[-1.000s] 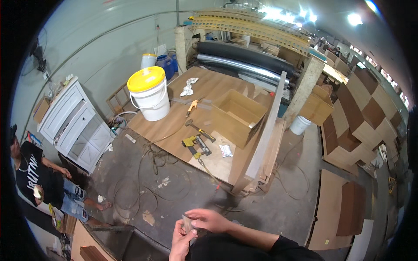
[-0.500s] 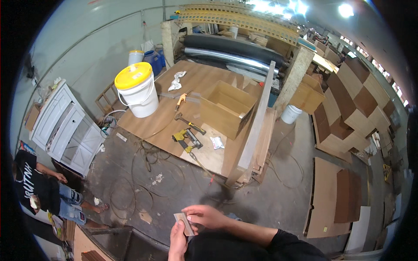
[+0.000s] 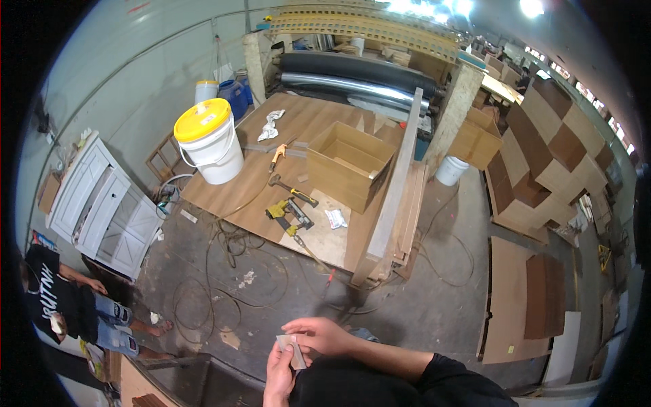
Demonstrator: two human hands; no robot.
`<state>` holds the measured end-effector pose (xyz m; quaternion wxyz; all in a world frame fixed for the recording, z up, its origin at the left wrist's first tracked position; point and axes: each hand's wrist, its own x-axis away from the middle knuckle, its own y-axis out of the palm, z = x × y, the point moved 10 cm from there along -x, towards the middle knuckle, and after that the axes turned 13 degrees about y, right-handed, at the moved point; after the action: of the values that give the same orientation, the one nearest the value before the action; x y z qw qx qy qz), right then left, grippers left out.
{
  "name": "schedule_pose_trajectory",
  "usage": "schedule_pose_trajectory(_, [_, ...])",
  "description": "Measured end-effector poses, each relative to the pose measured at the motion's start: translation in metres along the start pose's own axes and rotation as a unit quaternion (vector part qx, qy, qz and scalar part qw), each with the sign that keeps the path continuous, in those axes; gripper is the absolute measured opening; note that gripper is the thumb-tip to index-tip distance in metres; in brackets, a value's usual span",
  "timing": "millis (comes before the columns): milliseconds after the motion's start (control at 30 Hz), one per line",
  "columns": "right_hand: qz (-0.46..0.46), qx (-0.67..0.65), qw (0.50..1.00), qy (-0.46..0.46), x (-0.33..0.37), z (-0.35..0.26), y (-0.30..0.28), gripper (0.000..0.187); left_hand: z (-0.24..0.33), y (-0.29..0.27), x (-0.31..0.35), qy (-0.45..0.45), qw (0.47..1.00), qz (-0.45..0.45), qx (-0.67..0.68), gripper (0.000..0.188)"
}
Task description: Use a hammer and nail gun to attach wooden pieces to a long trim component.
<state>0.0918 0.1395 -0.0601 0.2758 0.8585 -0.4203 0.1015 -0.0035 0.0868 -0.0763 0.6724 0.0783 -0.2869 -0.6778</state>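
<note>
Low in the middle I hold a small, flat, pale rectangular piece [image 3: 298,359]; its exact kind is not clear. My left hand [image 3: 277,372] grips it from below, thumb lying along its face. My right hand [image 3: 322,336] comes across from the right, its fingers closed at the piece's upper edge. Ahead, a wood-grain board [image 3: 261,173] bears a yellow and black nail gun [image 3: 290,216], a hammer [image 3: 293,190], an orange-handled tool [image 3: 278,157], a small white packet [image 3: 336,218] and an open cardboard box [image 3: 352,166].
A white bucket with yellow lid [image 3: 210,146] stands on the board's left. Behind is a roller machine [image 3: 352,78]. Hoses [image 3: 230,247] coil on the floor. At left are a white cabinet [image 3: 112,203] and another person [image 3: 74,298]. Brown panels [image 3: 549,163] are stacked at right.
The pale piece has turned slightly between my hands, and my right fingers sit a little further over its top. The whole view has shifted slightly.
</note>
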Motion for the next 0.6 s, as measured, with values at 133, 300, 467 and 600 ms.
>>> schedule_pose_trajectory(133, [0.020, 0.012, 1.000, -0.003, 0.001, 0.000, -0.004, 0.034, 0.001, 0.005, 0.000, 0.002, 1.000, -0.015, 0.012, 0.026])
schedule_pose_trajectory(300, [0.077, 0.077, 0.991, -0.073, 0.021, -0.051, -0.023, 0.028, 0.003, 0.009, 0.003, -0.008, 1.000, -0.008, 0.022, 0.024])
schedule_pose_trajectory(467, [-0.097, -0.078, 0.936, -0.331, 0.128, -0.210, 0.018, 0.019, 0.000, 0.010, 0.000, -0.011, 1.000, -0.013, -0.009, 0.025])
schedule_pose_trajectory(600, [-0.320, -0.043, 0.779, -0.538, 0.212, -0.288, 0.070, 0.028, -0.002, 0.024, -0.005, -0.023, 0.998, -0.016, -0.050, 0.024])
